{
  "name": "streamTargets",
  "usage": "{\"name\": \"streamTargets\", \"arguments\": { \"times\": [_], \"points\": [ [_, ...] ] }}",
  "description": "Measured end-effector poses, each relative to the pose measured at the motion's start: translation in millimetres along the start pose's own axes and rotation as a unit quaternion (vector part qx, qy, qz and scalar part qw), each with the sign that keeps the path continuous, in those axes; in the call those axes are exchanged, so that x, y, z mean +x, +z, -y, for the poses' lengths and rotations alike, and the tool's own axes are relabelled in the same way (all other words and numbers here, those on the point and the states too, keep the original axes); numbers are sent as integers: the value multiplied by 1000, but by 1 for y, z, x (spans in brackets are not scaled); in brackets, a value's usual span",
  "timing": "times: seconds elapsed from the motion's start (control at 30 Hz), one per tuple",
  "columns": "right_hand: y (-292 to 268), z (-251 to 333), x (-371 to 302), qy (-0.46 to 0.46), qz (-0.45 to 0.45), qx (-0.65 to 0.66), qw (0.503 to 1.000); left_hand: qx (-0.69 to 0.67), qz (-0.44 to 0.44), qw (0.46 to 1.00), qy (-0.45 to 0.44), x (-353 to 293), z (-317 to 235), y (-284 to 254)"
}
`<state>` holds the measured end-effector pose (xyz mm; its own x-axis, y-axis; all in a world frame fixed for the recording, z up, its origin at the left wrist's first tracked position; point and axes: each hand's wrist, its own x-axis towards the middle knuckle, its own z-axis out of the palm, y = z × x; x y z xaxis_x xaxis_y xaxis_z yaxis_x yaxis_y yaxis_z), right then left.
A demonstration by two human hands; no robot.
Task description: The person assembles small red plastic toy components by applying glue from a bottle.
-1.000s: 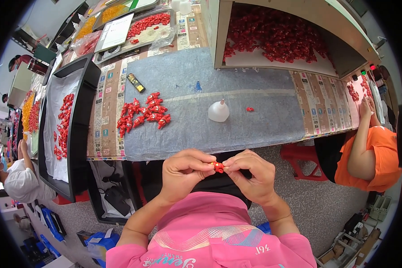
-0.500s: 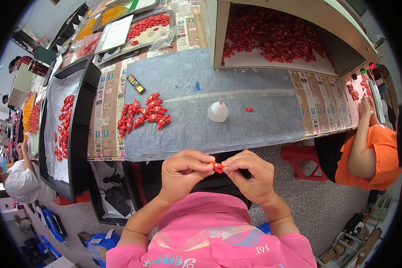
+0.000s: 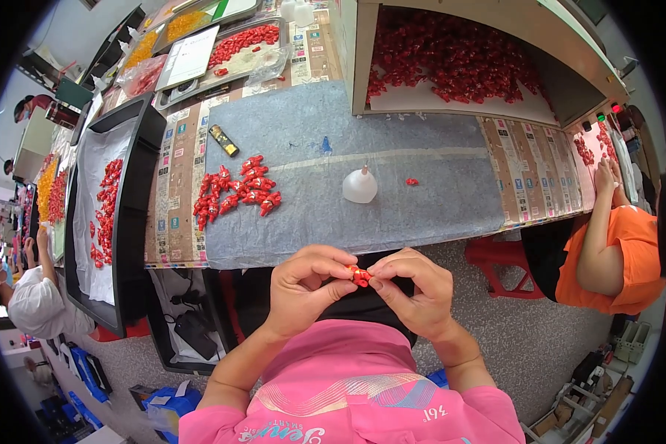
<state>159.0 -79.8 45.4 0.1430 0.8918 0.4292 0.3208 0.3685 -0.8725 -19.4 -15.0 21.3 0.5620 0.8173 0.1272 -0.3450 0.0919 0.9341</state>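
Note:
Between my two hands, just off the table's near edge, is a small red figurine [image 3: 360, 277] with gold-coloured spots. My left hand [image 3: 309, 287] pinches one side of it between thumb and fingertips. The thumb and fingers of my right hand [image 3: 416, 287] close on its other side. Beyond them on the blue-grey mat stands a translucent white squeeze bottle [image 3: 360, 186] with a narrow tip. One small red piece [image 3: 412, 181] lies to its right. A cluster of several red figurines [image 3: 237, 189] lies on the mat's left part.
A black-and-yellow tube [image 3: 223, 140] lies behind the cluster. At left stands a black tray [image 3: 152, 140] with red pieces on white lining. A beige box [image 3: 360, 59] full of red pieces stands at back right. A person in orange [image 3: 618, 259] sits at right, beside a red stool [image 3: 496, 266].
The red figurine has turned slightly between my fingertips, and more of it shows. Both hands stay in nearly the same place.

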Motion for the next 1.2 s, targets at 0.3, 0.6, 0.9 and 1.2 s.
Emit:
{"name": "streamTargets", "arguments": {
  "times": [0.3, 0.6, 0.9, 1.2],
  "points": [
    [0, 0, -2, 49, 3, 4, 999, -66, -32, 995, -67, 0, -2, 2],
    [-1, 1, -4, 71, 16, 3, 997, -59, -2, 998, -27, -2, 2, -2],
    [-2, -1, -1, -3, 22, -23, 999, -7, -18, 1000, 16, -1, 2, 2],
    [-5, 1, 1, -14, 21, -33, 999, -4, -17, 1000, 7, 1, 1, 5]
  ]
}}
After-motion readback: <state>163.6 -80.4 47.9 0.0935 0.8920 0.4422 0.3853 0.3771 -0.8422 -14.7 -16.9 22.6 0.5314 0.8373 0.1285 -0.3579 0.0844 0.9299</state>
